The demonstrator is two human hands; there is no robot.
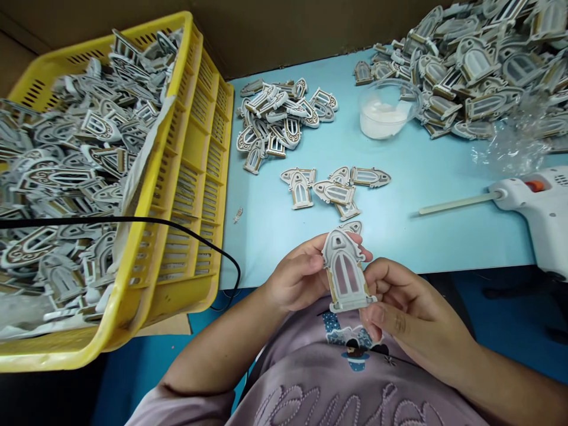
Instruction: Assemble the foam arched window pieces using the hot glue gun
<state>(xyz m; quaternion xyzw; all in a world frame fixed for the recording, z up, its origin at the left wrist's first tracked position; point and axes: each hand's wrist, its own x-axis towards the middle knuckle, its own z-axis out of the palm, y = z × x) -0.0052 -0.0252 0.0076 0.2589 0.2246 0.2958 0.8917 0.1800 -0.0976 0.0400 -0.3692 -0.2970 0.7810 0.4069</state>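
Observation:
A small white arched window piece [347, 273] with gold-brown edges is held upright above my lap, at the table's front edge. My left hand [302, 272] grips its left side, thumb on the front and fingers behind. My right hand [397, 305] pinches its lower right corner between thumb and fingers. Just behind its top, another arched piece [354, 226] shows in part. Beyond my hands, several similar pieces [336, 191] lie in a loose group on the light blue table [261, 236].
A yellow crate [177, 195] full of pieces stands at the left, crossed by a black cable [177, 225]. Farther back are a small pile [284, 115], a clear cup [384, 115] and a large heap [479, 71]. A white glue gun [539, 207] lies right, near crumpled plastic [517, 142].

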